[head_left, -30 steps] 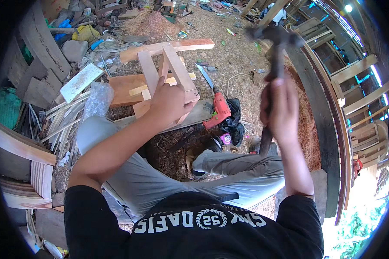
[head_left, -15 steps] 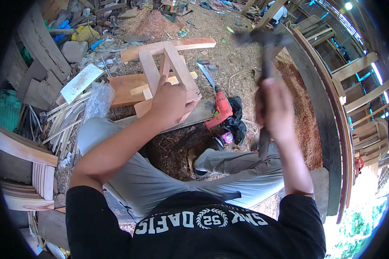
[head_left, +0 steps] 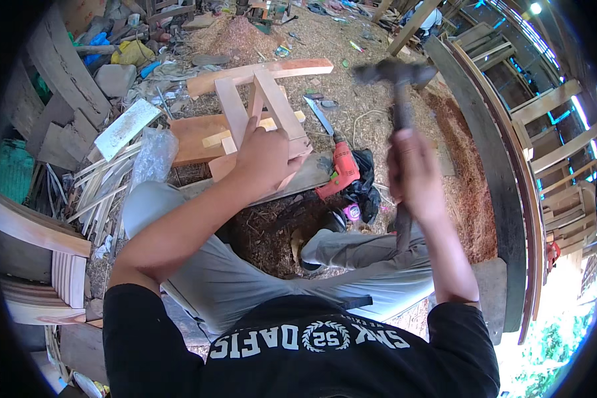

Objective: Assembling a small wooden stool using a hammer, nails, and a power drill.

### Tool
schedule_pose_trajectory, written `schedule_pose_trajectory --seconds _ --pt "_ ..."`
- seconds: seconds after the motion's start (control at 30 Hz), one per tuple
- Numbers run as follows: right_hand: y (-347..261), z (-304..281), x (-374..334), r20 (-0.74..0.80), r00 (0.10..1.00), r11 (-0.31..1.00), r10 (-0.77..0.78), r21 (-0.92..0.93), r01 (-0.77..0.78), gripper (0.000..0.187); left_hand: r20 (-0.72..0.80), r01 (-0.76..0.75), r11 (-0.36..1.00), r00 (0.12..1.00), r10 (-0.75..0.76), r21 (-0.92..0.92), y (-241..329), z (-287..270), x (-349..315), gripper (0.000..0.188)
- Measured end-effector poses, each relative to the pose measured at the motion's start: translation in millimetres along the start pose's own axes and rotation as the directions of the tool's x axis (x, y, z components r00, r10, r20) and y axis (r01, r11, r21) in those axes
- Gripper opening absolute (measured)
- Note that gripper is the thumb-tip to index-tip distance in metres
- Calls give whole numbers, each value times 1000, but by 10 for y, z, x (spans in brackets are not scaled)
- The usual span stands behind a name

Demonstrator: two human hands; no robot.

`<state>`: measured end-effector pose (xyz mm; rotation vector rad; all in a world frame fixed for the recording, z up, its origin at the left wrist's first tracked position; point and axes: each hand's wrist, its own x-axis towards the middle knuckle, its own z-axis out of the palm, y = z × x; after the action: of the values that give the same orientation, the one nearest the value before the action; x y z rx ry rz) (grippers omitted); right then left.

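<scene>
My left hand (head_left: 262, 156) is closed round the near part of a small wooden frame (head_left: 276, 103) made of pale planks, index finger stretched along it. The frame stands tilted on other boards in front of me. In my right hand (head_left: 414, 169) is a hammer (head_left: 402, 106), gripped by its handle and held up to the right of the frame, its dark head blurred and pointing away from me. Between the two hands, on the ground, lies a red power drill (head_left: 343, 169). A handsaw blade (head_left: 320, 115) shows just beyond the drill.
A curved plank (head_left: 265, 74) lies beyond the frame. Thin wood strips (head_left: 106, 189) and a clear plastic bag (head_left: 154, 156) are at the left. A black plastic bag (head_left: 363, 192) sits beside the drill. Along the right runs a long dark board (head_left: 491, 172), with sawdust (head_left: 467, 172) next to it.
My right hand and the hammer have shifted slightly left, and the hammer head sits a little lower. My left hand keeps its hold on the wooden frame.
</scene>
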<state>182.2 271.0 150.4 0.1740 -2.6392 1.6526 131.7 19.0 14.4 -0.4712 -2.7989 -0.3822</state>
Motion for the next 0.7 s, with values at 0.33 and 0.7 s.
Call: schedule_pose_trajectory --seconds 0.33,0.7 --pt "834 328 -93 255 961 849 -104 -481 219 31 3 -15 1000 1000 14 27 36 32 12 52" --pt "-457 -33 82 -325 846 817 -422 268 511 35 77 30 998 996 -34 52 28 -18 15 52"
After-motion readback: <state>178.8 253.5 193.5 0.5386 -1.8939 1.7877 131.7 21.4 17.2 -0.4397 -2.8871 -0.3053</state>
